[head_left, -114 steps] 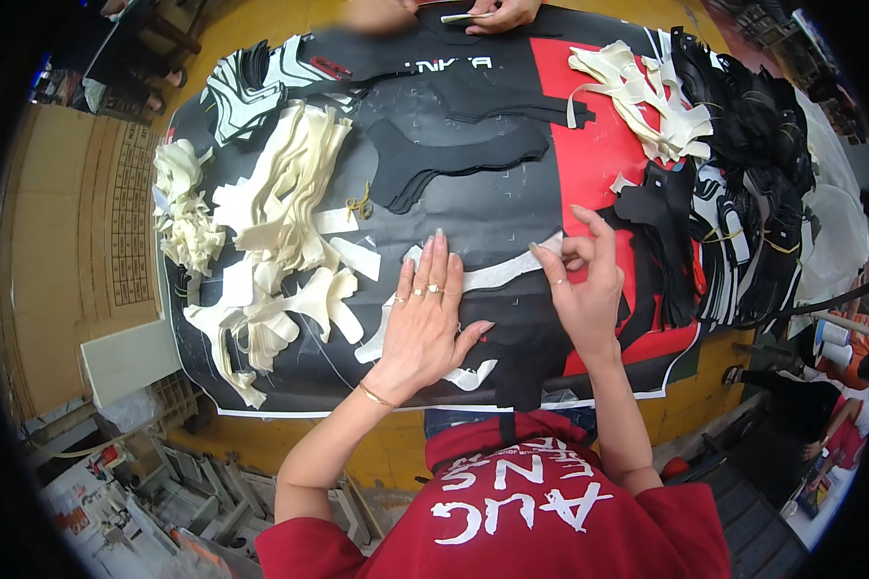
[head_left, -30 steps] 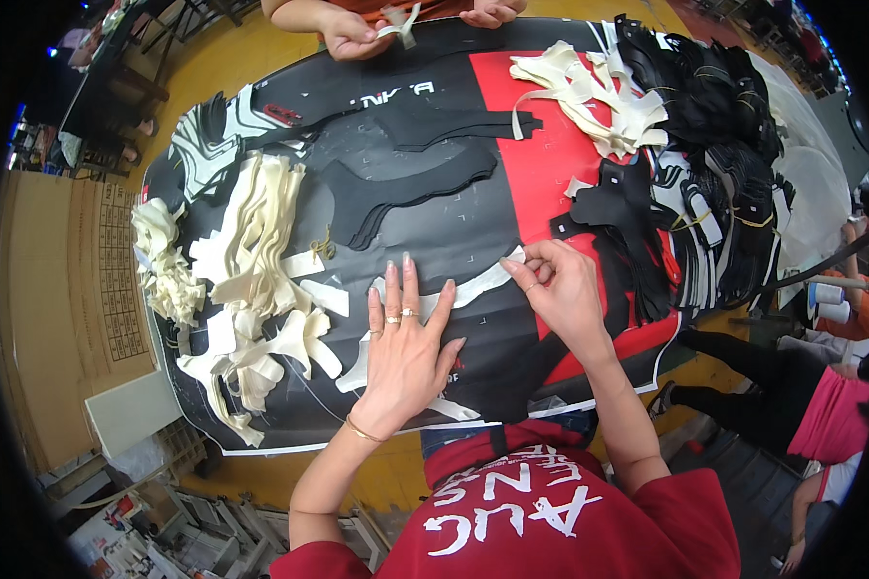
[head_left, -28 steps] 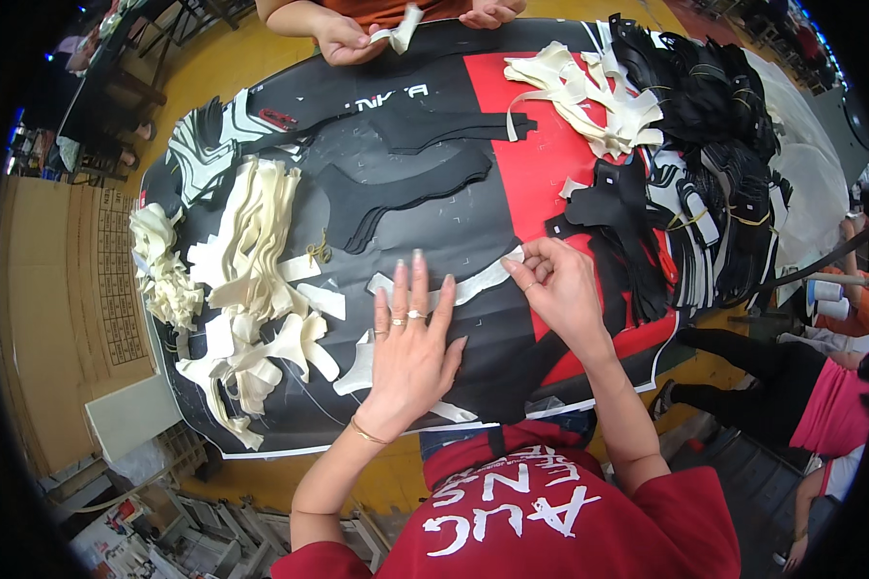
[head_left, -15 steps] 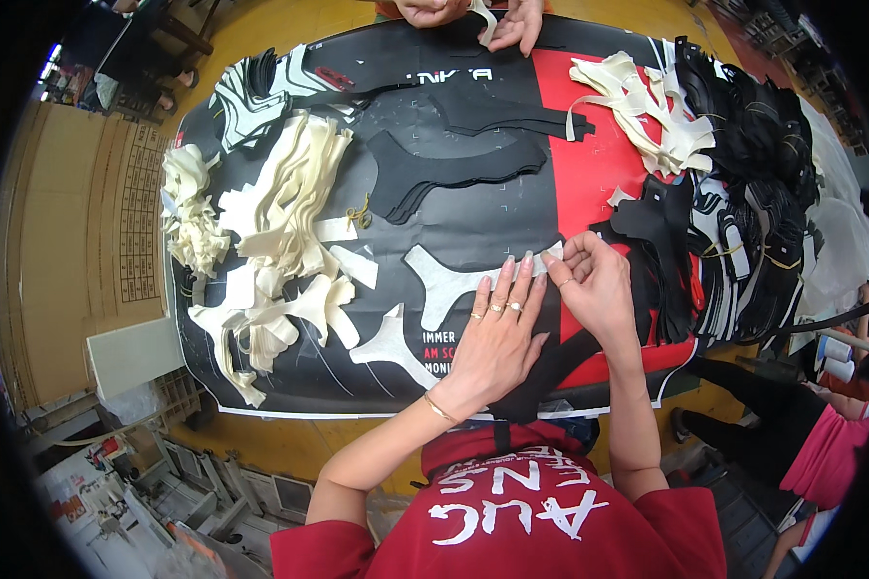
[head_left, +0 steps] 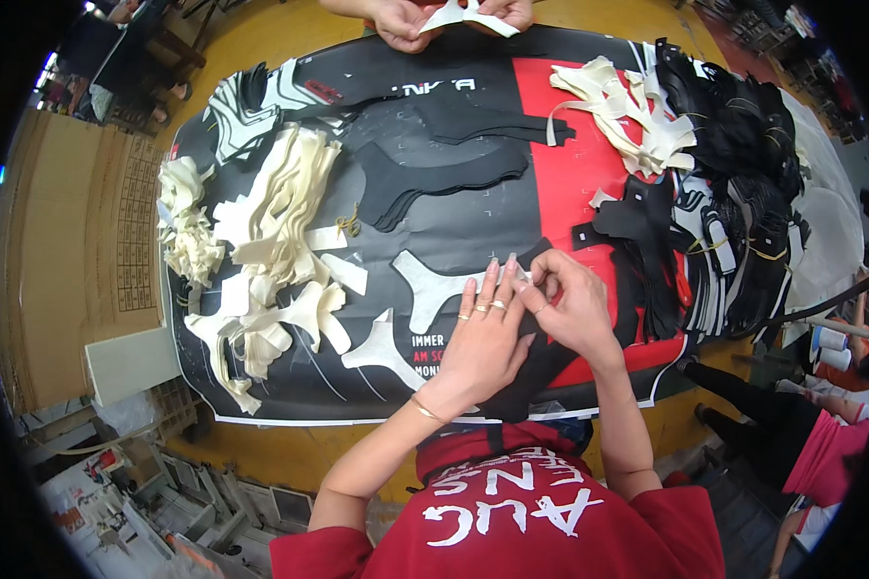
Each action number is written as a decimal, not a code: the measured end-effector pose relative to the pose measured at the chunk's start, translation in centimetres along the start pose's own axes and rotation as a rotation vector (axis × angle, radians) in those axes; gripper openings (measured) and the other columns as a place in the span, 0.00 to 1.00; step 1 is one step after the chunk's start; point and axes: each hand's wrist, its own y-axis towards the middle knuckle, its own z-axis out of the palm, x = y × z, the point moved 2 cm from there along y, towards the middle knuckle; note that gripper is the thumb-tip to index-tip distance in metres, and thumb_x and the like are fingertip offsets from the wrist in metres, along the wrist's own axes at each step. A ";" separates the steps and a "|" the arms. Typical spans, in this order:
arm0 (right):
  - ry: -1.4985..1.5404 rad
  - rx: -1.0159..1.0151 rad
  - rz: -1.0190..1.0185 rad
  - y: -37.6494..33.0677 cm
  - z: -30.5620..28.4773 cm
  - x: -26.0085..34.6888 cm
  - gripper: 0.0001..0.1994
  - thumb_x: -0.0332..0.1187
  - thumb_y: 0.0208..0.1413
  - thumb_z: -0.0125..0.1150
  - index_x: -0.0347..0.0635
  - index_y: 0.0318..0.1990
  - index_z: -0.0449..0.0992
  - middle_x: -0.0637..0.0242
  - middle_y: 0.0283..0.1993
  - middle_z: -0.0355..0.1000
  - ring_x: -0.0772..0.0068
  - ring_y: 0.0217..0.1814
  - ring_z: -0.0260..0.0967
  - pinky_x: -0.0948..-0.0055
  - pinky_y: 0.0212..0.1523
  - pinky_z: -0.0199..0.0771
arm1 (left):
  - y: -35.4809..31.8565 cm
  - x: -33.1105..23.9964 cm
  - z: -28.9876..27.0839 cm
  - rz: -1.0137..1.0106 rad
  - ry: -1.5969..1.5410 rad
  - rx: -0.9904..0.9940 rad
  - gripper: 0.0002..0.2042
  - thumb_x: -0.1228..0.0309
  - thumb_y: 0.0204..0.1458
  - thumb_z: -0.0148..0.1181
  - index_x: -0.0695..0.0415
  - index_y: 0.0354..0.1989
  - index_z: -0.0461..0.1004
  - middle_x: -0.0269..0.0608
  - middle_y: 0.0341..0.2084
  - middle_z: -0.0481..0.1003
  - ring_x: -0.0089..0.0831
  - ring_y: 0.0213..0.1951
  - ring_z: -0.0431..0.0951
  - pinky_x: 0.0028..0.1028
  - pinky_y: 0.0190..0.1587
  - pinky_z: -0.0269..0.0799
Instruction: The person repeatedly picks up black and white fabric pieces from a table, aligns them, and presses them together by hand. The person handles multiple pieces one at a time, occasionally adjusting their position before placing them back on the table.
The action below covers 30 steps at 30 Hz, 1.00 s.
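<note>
A white Y-shaped fabric piece [head_left: 430,289] lies on the table cover, with a dark edge of a black piece [head_left: 541,248] showing beyond its right end. My left hand [head_left: 488,338] rests flat on the white piece, fingers stretched out toward its far edge. Beside those fingertips, my right hand [head_left: 572,304] is closed in a pinch at the white piece's right end; its fingertips partly hide what they grip. A second white Y-shaped piece [head_left: 381,355] lies to the left of my left hand, its lower end close to my wrist. More black fabric [head_left: 541,362] lies under and beside my hands.
Cream fabric piles [head_left: 285,203] cover the table's left side. Stacked black pieces [head_left: 444,179] lie mid-table. At right are more cream pieces [head_left: 628,116] and black bundles [head_left: 734,125]. Across the table, another person's hands [head_left: 406,24] hold a white piece [head_left: 468,17].
My right hand has come slightly toward me, its fingers more curled over the strip's end. My left hand stays flat. The person opposite now stretches a white piece between both hands.
</note>
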 end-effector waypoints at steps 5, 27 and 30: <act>0.049 -0.013 -0.049 -0.4 0.5 -0.1 0.12 0.36 0.52 0.72 0.41 0.31 0.73 0.69 0.27 0.70 0.72 0.22 0.68 0.68 0.25 0.65 | 0.2 1.0 -2.1 -0.050 -0.414 -0.257 0.10 0.78 0.56 0.57 0.64 0.45 0.79 0.60 0.64 0.68 0.56 0.66 0.67 0.46 0.69 0.59; -0.021 -0.107 -0.169 0.9 -0.5 -0.2 0.11 0.35 0.62 0.62 0.38 0.47 0.79 0.65 0.44 0.76 0.61 0.48 0.71 0.60 0.53 0.61 | 4.3 1.9 -3.4 -0.153 -0.633 -0.377 0.18 0.83 0.59 0.57 0.63 0.58 0.69 0.49 0.33 0.81 0.32 0.32 0.84 0.27 0.36 0.78; -0.034 -0.071 -0.184 1.3 0.4 -0.1 0.09 0.35 0.62 0.62 0.39 0.43 0.80 0.66 0.44 0.76 0.63 0.48 0.71 0.61 0.54 0.59 | 4.2 1.8 -3.2 -0.145 -0.612 -0.419 0.16 0.83 0.59 0.57 0.63 0.56 0.70 0.49 0.33 0.81 0.35 0.33 0.84 0.28 0.36 0.77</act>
